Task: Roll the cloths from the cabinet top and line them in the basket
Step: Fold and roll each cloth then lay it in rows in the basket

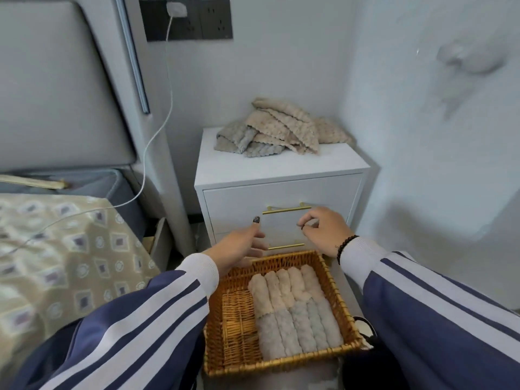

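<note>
We had five rolled cloths [292,308] lined up in the basket [334,280], with room left. A pile of cloths [281,130] waited on the cabinet [281,164], above and beyond us. Our left hand [242,246] was open. Our right hand [323,229] curled loosely, holding nothing.

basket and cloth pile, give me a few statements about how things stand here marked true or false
1. The wicker basket holds rolled cloths side by side. True.
2. The rolls fill the whole basket. False: its left part is bare.
3. Unrolled cloths lie heaped on the white cabinet. True.
4. The left hand grips a cloth. False: it holds nothing.
5. The right hand wears a dark bead bracelet at the wrist. True.
6. The cabinet's drawers stand open. False: both are closed.
</note>
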